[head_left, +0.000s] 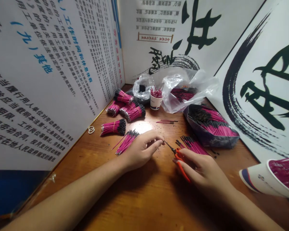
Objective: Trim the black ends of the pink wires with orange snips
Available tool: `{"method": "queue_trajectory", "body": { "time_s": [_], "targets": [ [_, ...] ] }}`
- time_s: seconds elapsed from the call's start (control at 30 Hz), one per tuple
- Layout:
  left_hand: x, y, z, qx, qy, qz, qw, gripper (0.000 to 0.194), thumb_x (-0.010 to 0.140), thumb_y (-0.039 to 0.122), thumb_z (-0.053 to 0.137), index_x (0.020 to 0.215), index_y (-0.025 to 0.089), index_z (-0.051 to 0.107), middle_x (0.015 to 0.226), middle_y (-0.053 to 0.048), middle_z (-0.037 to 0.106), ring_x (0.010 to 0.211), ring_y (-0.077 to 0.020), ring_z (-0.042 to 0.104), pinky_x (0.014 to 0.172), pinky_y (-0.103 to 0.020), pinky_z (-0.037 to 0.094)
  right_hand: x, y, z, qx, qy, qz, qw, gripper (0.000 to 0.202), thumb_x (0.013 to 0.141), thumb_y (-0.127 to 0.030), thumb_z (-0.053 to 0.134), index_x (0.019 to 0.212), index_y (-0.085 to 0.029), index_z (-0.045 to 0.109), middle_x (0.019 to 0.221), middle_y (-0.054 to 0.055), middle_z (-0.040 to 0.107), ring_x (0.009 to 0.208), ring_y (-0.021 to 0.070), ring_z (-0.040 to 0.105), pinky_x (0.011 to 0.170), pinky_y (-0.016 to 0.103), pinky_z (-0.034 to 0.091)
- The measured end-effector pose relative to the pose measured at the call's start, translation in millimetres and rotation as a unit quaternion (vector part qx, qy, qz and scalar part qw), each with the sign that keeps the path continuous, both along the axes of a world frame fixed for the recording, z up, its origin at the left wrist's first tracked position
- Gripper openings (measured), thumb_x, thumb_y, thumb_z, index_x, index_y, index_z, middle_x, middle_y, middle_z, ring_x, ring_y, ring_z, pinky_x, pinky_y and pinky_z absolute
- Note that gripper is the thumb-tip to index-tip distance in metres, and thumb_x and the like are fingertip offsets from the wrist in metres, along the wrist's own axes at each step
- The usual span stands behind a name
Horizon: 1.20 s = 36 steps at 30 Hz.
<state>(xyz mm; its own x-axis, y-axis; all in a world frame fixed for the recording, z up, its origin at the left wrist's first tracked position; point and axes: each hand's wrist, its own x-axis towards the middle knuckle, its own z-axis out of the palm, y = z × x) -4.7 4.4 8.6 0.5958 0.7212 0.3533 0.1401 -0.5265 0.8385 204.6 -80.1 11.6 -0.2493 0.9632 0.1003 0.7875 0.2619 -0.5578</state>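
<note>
A pair of scissors (183, 168) is being gripped by its orange handles in the right hand (202, 168), above the middle of the counter (103, 195). Its long axis is being held slantwise, with the handles toward the lower right and the tip being pointed up and left, at the fingertips of the left hand (144, 149). The left thumb and forefinger are being pressed together in a pinch; whatever may be held between them is too small to tell.

Loose wires (127, 142) are being kept beside the left hand, slanted, with their black ends being pointed away from the person. More wires (194, 145) are being left beyond the right hand, their black ends being turned up and left. Banded bundles (113, 127) are being stacked and laid at the far left. A paper cup (156, 103) of wires is being stood upright near a clear plastic bag (174, 104), and an open dark bag (210, 128) is being filled out by wires.
</note>
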Motion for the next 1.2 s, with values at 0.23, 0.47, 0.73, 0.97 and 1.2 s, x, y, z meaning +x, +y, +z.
{"method": "queue_trajectory", "body": {
  "time_s": [0.23,0.47,0.73,0.97,1.2],
  "targets": [
    [0.1,-0.7,-0.8,-0.001,0.000,0.001,1.000,0.018,0.095,0.021,0.046,0.085,0.015,0.060,0.085,-0.004,0.063,0.082,-0.0154,0.057,0.076,-0.026,0.044,-1.7,0.0,-1.0,0.017,-0.005,-0.016,1.000,0.017,0.093,-0.033,0.047,0.091,-0.021,0.058,0.070,0.001,0.068,0.059,0.0146,0.061,0.057,0.023,0.043],
    [-0.3,-1.5,0.8,-0.003,0.005,0.004,1.000,0.018,0.094,0.020,0.045,0.086,0.015,0.061,0.085,-0.005,0.064,0.082,-0.0158,0.058,0.076,-0.027,0.045,-2.3,-0.5,-2.7,0.006,-0.008,-0.010,1.000,0.019,0.094,-0.036,0.048,0.093,-0.021,0.058,0.068,0.000,0.066,0.058,0.0145,0.059,0.056,0.023,0.042],
    [0.4,-0.1,-0.8,0.007,-0.003,-0.008,1.000,0.018,0.095,0.019,0.045,0.086,0.014,0.061,0.085,-0.004,0.063,0.082,-0.0152,0.057,0.076,-0.026,0.044,-3.0,-0.2,-0.7,-0.006,0.001,-0.002,1.000,0.017,0.094,-0.034,0.046,0.088,-0.022,0.055,0.070,-0.001,0.065,0.060,0.0141,0.059,0.057,0.023,0.042],
    [0.3,-0.8,-0.4,0.005,-0.001,-0.006,1.000,0.019,0.095,0.019,0.045,0.084,0.014,0.061,0.084,-0.004,0.063,0.082,-0.0151,0.057,0.076,-0.025,0.044,-1.4,-0.4,-1.5,-0.010,-0.007,-0.002,1.000,0.023,0.095,-0.037,0.043,0.082,-0.021,0.053,0.067,-0.001,0.061,0.058,0.0136,0.056,0.056,0.023,0.040],
    [-0.1,-1.0,-0.2,0.003,-0.006,0.002,1.000,0.019,0.095,0.020,0.045,0.084,0.014,0.060,0.083,-0.004,0.062,0.080,-0.0146,0.056,0.074,-0.025,0.044,1.9,5.2,-3.5,0.008,-0.008,-0.059,0.998,0.022,0.092,-0.039,0.047,0.084,-0.022,0.058,0.065,0.000,0.064,0.057,0.0149,0.057,0.055,0.024,0.039]
  ]
}}
